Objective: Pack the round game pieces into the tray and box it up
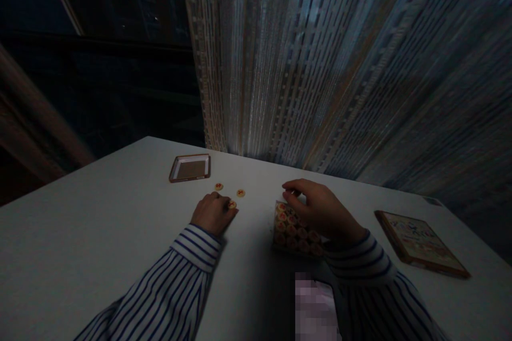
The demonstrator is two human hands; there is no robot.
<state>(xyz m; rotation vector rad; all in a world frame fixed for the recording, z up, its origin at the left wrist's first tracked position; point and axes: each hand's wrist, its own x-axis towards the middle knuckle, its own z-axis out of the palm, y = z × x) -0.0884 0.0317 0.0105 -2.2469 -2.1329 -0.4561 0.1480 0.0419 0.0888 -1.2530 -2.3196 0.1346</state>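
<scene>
Three round cream Chinese chess pieces with red characters are on the left half of the white table. My left hand [212,214] is low over the tabletop, its fingers and thumb closed about the nearest chess piece [232,204]. Just beyond it lie a second piece [218,186] and a third piece [240,192]. My right hand [320,206] hovers over a clear box of chess pieces [298,231], thumb and index finger curved with a gap between them. I see nothing held there. The hand and wrist hide the box's right side.
A shallow brown-rimmed tray or lid [190,167] lies at the back left of the white table [120,213]. To the right is a flat box with a printed cover [422,242]. A phone [317,306] lies near me. A string curtain [272,63] hangs behind the table.
</scene>
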